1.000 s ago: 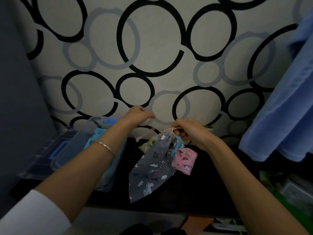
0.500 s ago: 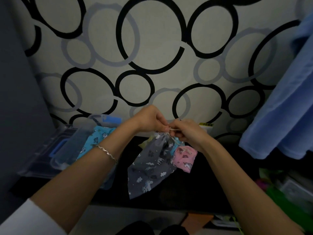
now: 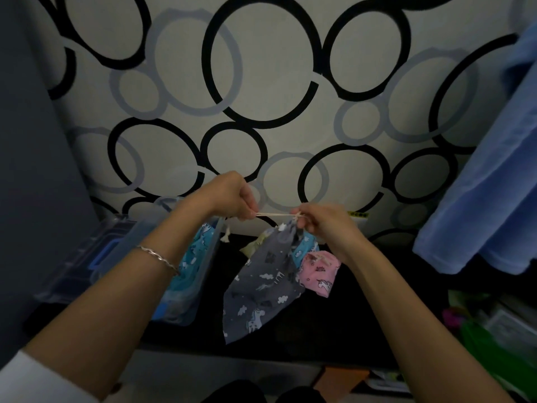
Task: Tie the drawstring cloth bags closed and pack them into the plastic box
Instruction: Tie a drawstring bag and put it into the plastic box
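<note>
Left hand (image 3: 232, 196) drew leftward | both pinch taut drawstring (image 3: 274, 215) | grey bag (image 3: 261, 280) mouth behind right hand (image 3: 325, 225)

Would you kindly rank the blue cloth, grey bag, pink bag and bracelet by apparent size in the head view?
1. blue cloth, cut off by the frame
2. grey bag
3. pink bag, partly hidden by the grey bag
4. bracelet

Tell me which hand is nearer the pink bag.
Right. The right hand sits just above the pink bag, pinching the neck of the grey bag; the left hand is farther left, holding the cord taut.
</note>
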